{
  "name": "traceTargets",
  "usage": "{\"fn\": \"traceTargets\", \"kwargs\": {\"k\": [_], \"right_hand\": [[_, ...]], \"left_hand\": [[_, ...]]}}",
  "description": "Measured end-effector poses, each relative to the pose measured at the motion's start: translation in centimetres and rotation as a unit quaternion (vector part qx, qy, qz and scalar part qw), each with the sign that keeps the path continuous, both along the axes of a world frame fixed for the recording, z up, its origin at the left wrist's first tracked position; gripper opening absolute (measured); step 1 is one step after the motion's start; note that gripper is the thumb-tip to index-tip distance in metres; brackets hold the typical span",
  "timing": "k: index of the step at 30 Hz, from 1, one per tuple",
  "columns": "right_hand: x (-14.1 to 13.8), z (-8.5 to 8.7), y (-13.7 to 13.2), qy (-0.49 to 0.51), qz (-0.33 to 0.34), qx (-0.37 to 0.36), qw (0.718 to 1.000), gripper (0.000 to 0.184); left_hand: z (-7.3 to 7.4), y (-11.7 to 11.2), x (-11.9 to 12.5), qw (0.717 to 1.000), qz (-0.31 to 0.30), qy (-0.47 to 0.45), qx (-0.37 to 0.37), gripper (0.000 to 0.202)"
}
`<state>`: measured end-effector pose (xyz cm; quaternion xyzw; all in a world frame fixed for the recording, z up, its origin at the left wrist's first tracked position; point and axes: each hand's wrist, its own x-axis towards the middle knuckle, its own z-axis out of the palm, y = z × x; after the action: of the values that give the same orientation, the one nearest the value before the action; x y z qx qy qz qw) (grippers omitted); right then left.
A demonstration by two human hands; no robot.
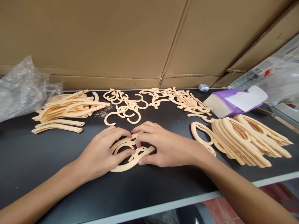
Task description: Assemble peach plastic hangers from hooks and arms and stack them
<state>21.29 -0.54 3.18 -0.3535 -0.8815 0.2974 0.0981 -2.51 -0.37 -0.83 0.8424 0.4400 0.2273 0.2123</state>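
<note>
On the black table in front of me lies a beige plastic folding hanger (127, 166), made up of curved arms and a round hook. My left hand (100, 154) grips its left side, with the thumb and fingers curled over the curved pieces. From the other side, my right hand (163, 146) pinches the right part, thumb low and fingers on top. The fingers hide some of the joints between the pieces. Just beyond the hands are loose hanger hooks (134, 116). Loose curved hanger arms (67, 107) are heaped to the left.
Small beige connecting pieces (184, 99) lie at the back. Stacked folded hangers (235, 143) sit at right, near a purple tissue pack (235, 99). Clear plastic wrap (23, 90) is at far left. A cardboard wall (93, 40) stands behind the table (105, 199).
</note>
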Motion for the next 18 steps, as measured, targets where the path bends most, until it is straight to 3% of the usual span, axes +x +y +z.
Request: {"fn": "traceTargets", "kwargs": {"k": [6,11,18], "right_hand": [[-0.2,0.08,-0.14,-0.01,0.0,0.011,1.0,0.016],[-0.2,0.21,-0.21,-0.019,0.007,0.017,1.0,0.025],[-0.34,0.16,-0.37,-0.023,0.013,0.023,0.999,0.018]], "left_hand": [[0.43,0.09,0.23,1.0,-0.008,-0.009,0.001,0.025],[0.39,0.08,0.19,1.0,-0.016,-0.009,0.013,0.025],[0.46,-0.16,0.08,0.999,-0.031,-0.007,0.033,0.024]]}}
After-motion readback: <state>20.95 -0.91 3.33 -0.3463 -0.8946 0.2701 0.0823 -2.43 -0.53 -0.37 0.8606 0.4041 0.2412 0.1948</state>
